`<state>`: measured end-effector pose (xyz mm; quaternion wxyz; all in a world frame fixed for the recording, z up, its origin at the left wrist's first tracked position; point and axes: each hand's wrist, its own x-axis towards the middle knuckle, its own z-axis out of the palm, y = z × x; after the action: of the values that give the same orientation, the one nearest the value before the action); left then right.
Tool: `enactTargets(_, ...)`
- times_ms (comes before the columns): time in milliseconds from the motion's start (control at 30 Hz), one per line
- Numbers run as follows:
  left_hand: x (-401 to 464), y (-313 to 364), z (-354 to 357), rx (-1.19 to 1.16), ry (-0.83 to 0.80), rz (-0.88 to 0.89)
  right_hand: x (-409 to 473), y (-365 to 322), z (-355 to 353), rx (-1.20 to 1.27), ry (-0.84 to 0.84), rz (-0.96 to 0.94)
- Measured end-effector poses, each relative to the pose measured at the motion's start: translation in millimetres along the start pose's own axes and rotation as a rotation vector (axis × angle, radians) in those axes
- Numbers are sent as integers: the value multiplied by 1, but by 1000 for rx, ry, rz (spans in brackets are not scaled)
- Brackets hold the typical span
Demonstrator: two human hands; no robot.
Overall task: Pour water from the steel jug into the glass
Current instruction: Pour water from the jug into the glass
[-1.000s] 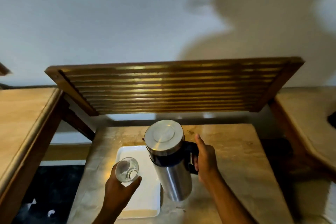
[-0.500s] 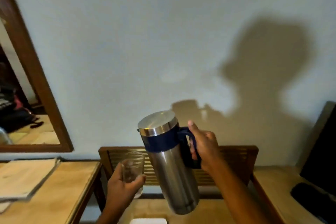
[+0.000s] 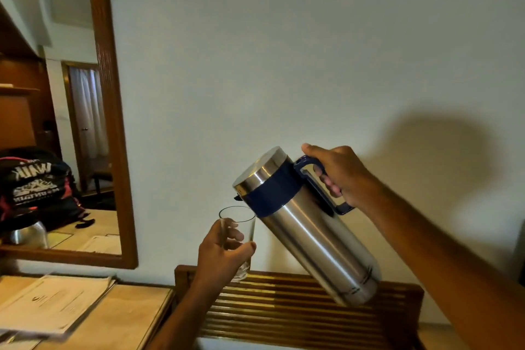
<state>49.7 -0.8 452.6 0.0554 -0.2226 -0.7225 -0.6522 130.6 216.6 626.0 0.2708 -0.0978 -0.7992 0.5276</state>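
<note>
Steel jug (image 3: 309, 231), silver with a dark blue collar and blue handle, was held in the air in front of a pale wall (image 3: 284, 51), tipped steeply to the left so its lidded top pointed down toward the glass (image 3: 238, 231). The right hand (image 3: 339, 173) gripped the jug's handle, fingers curled through it and thumb resting on top. The jug's small spout sat just above the glass rim, touching or nearly so; no water could be made out. The left hand (image 3: 221, 254) held the clear glass upright just left of the jug, fingers and thumb wrapped round its lower half. Below the jug stood a slatted wooden rack (image 3: 298, 310). Far left of the jug hung a wood-framed mirror (image 3: 109, 122), with papers (image 3: 51, 301) on a desk beneath it.
</note>
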Motion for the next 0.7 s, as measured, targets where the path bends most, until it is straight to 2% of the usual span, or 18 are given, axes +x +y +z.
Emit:
enactTargets(300,11,8,17,24,-41,71,31,-45,-23,-326,-104,-138)
enactTargets(700,14,-5,42,9,-105,131,57,-48,-18,-781,-198,-245)
